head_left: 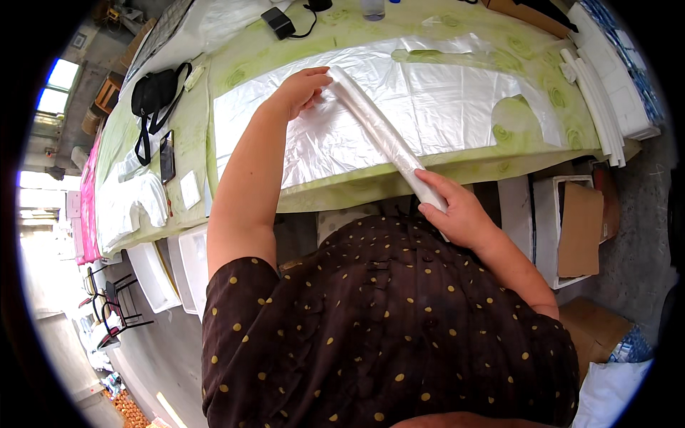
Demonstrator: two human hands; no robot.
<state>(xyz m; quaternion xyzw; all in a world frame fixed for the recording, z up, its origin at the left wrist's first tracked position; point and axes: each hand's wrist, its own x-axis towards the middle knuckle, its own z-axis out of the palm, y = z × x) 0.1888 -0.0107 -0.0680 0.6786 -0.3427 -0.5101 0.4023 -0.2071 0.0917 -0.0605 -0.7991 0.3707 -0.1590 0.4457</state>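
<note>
A long, narrow roll of clear plastic film (378,131) slants from the middle of the table toward my body. My right hand (460,212) is closed round its near end, just past the table's front edge. At the far end, my left hand (303,91) has its index finger against the tip of the roll, the other fingers curled; its thumb is mostly hidden. Beneath the roll, a shiny, creased sheet of clear plastic (442,107) lies spread out, with a rounded cut-out at its right side and a long slot at the back.
A green patterned cloth (235,75) covers the table. On the left lie a black bag (153,93), a phone (167,157) and white plastic (139,203). A black adapter (278,23) and a bottle (372,9) stand at the back. White tubes (596,107) lie at the right edge.
</note>
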